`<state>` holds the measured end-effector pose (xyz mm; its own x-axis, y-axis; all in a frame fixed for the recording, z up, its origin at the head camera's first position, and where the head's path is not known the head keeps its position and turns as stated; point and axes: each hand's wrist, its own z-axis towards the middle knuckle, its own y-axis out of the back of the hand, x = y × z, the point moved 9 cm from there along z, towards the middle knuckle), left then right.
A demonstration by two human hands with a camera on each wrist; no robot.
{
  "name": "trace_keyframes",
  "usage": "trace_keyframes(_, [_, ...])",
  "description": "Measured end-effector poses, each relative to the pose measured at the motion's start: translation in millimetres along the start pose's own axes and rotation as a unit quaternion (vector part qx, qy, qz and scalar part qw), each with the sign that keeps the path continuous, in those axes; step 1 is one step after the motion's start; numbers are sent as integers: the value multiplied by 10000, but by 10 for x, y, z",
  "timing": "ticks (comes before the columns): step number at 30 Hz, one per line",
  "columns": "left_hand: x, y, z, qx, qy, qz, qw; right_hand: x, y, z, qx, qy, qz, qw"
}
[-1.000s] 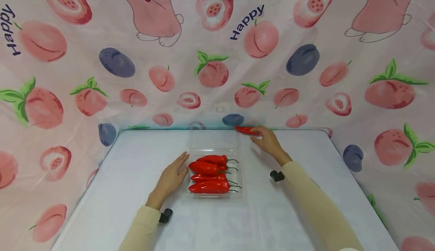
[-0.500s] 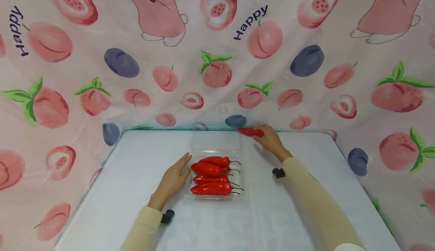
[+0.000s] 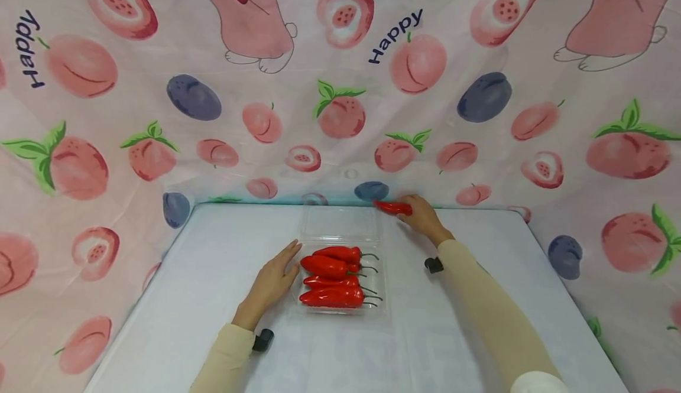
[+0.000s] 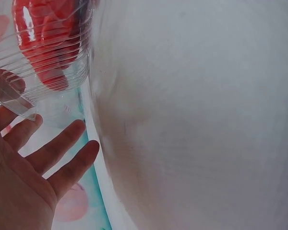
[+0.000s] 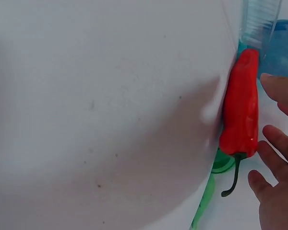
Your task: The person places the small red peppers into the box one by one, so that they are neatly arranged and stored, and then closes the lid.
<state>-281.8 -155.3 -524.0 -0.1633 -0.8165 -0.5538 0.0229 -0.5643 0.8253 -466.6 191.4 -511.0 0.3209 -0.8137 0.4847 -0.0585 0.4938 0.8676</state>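
Observation:
An open clear plastic clamshell box [image 3: 385, 289] holds several red peppers [image 3: 332, 296], lying side by side with green stems pointing right. My left hand [image 3: 270, 281] rests at the box's left side, fingers extended; in the left wrist view its fingers [image 4: 57, 146] are spread beside the ribbed plastic wall. At the table's far edge lies a single red pepper [image 3: 392, 207], right of the raised lid. My right hand [image 3: 422, 218] is at its stem end. The right wrist view shows loosely spread fingers [image 5: 281, 141] alongside this pepper [image 5: 241, 105], not wrapped round it.
The box's transparent lid [image 3: 340, 223] is folded back toward the rear. A white table [image 3: 229, 245] runs back to a pink fruit-print cloth [image 3: 298, 115] hanging behind and at the sides. Black wrist devices [image 3: 433, 265] are worn on both arms.
The head view has shifted slightly. My right hand has moved a little farther in and to the left around the pepper's stem end; the pepper, box and left hand keep their places.

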Motion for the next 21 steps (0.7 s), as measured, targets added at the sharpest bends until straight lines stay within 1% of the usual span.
trace_keyframes(3, [3,-2,-2,42,42,-37,10000,-39,-52,13,167,-176,-37,9997])
trace_keyframes(9, [6,-5,2,108,85,-15,9999,-97,-114,5,266,-426,3,9987])
trace_keyframes(16, [14,29,26,70,77,2,9999,-122,-122,16,205,-419,-42,9989])
trace_keyframes(21, [2,42,22,49,58,23,10000,-140,-119,7,202,-437,45,9988])
